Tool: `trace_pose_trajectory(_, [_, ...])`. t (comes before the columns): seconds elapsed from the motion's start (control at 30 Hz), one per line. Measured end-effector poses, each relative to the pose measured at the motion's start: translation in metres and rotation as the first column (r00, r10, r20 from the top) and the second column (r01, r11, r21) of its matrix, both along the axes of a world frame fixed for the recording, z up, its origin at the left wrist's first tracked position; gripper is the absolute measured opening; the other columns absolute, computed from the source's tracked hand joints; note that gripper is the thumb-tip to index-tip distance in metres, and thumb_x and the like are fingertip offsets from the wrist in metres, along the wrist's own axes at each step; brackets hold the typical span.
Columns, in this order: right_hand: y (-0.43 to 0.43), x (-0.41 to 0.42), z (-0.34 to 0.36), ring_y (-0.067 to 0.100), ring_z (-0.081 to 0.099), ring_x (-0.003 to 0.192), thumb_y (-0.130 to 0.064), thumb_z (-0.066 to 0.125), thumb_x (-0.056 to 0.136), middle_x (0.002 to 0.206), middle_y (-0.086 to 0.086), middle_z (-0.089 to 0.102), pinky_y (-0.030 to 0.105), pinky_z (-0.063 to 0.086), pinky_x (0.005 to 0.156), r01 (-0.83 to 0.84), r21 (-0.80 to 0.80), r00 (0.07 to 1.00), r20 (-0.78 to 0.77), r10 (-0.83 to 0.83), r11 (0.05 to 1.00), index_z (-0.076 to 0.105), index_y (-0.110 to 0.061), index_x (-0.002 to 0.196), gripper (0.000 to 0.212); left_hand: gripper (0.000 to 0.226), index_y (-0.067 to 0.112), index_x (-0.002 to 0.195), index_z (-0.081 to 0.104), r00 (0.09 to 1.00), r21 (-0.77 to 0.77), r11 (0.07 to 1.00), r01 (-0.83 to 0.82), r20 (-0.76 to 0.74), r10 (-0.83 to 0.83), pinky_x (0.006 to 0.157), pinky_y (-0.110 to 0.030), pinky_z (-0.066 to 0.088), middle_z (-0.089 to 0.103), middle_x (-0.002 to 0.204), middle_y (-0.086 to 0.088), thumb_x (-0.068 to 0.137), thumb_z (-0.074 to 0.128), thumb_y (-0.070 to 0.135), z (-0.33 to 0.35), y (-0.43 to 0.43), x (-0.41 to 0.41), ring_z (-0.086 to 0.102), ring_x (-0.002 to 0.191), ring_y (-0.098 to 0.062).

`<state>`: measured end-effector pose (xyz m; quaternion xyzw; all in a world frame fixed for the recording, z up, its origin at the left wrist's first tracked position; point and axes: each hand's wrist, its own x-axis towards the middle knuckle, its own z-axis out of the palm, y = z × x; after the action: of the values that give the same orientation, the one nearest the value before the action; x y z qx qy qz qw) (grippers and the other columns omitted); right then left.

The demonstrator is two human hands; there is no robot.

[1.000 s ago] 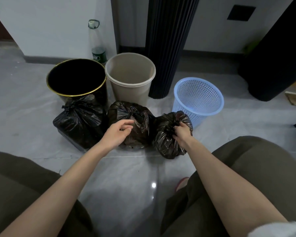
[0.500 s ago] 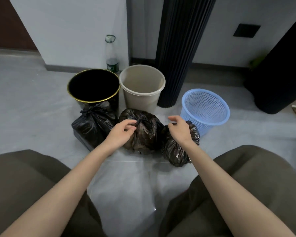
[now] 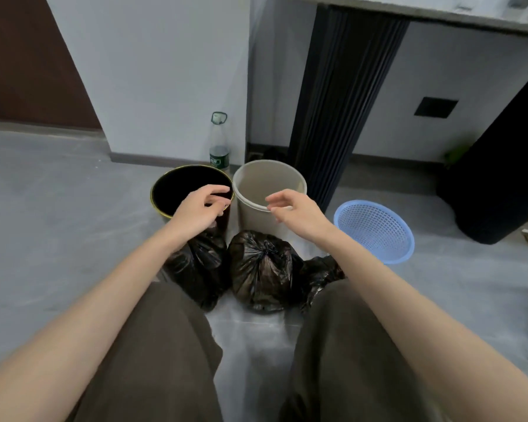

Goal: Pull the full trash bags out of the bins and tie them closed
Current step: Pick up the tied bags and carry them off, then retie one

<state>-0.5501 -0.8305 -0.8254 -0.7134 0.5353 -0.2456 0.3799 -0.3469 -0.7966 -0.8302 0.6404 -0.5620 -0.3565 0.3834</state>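
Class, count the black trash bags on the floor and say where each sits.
3. Left bag: before the black bin, partly behind the left forearm. Middle bag: before the beige bin. Right bag: half hidden by the right leg. No others show.

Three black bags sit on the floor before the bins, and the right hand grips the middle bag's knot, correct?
No: the head view shows the right hand holding nothing, fingers relaxed, by the beige bin. The middle bag lies untouched. Rest correct.

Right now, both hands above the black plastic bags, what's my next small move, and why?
Probably lower the right hand to the rightmost black bag and check its knot: the middle bag shows a knot, the beige plastic bin looks empty, but that bag's top hides behind your forearm.
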Motion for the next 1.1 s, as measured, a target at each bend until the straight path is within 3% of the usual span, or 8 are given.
trace_pose_trajectory(0.33, [-0.030,0.032,0.004,0.015,0.060,0.105,-0.016,0.052,0.091,0.116,-0.002,0.065,0.033,0.045,0.100,-0.057,0.054,0.991,-0.115,0.063,0.997,0.061,-0.018,0.118,0.028,0.033,0.023,0.128,0.051,0.998,0.032,0.997,-0.065,0.017,0.065,0.086,-0.030,0.049,0.065,0.109,0.006,0.096,0.044,0.016,-0.002,-0.022,0.051,0.062,0.093,-0.012])
trace_pose_trajectory(0.57, [-0.056,0.046,-0.079,0.009,0.056,0.108,-0.016,0.054,0.092,0.118,-0.004,0.064,0.021,0.039,0.094,-0.018,0.137,0.988,-0.152,0.039,0.990,0.061,-0.019,0.118,0.027,0.029,0.021,0.122,0.054,0.981,0.143,0.972,-0.189,0.070,0.181,0.070,-0.021,0.043,0.064,0.105,0.004,0.095,0.045,0.016,-0.073,-0.030,0.097,0.059,0.093,-0.014])
trace_pose_trajectory(0.73, [-0.080,0.051,-0.155,0.017,0.057,0.112,-0.015,0.055,0.091,0.121,0.002,0.064,0.022,0.039,0.094,0.077,0.211,0.974,-0.226,-0.028,0.974,0.061,-0.016,0.118,0.028,0.029,0.016,0.120,0.059,0.953,0.258,0.940,-0.223,0.261,0.155,0.089,-0.031,0.046,0.060,0.102,0.000,0.092,0.053,0.020,-0.137,-0.045,0.118,0.061,0.100,-0.021])
trace_pose_trajectory(0.9, [-0.094,0.041,-0.208,0.032,0.055,0.112,-0.015,0.054,0.089,0.121,0.014,0.057,0.038,0.043,0.100,0.168,0.226,0.885,-0.463,-0.046,0.960,0.057,-0.013,0.121,0.033,0.040,0.024,0.127,0.053,0.920,0.341,0.924,-0.174,0.391,0.029,0.101,-0.036,0.041,0.046,0.118,-0.010,0.088,0.061,0.028,-0.181,-0.063,0.113,0.050,0.114,-0.026])
trace_pose_trajectory(1.03, [-0.096,0.038,-0.227,0.040,0.056,0.100,-0.017,0.057,0.088,0.116,0.017,0.050,0.046,0.045,0.094,0.188,0.261,0.836,-0.549,-0.015,0.947,0.052,-0.014,0.119,0.031,0.034,0.020,0.117,0.051,0.886,0.241,0.954,-0.180,0.462,0.050,0.090,-0.035,0.042,0.033,0.102,-0.003,0.086,0.062,0.012,-0.189,-0.081,0.104,0.052,0.101,-0.031])
trace_pose_trajectory(1.1, [-0.096,0.042,-0.231,0.041,0.057,0.098,-0.020,0.059,0.087,0.118,0.016,0.046,0.050,0.044,0.095,0.173,0.256,0.812,-0.584,0.009,0.951,0.047,-0.018,0.122,0.037,0.033,0.017,0.112,0.048,0.866,0.239,0.952,-0.190,0.499,0.048,0.084,-0.040,0.044,0.036,0.101,-0.007,0.084,0.063,0.010,-0.190,-0.087,0.101,0.051,0.095,-0.033])
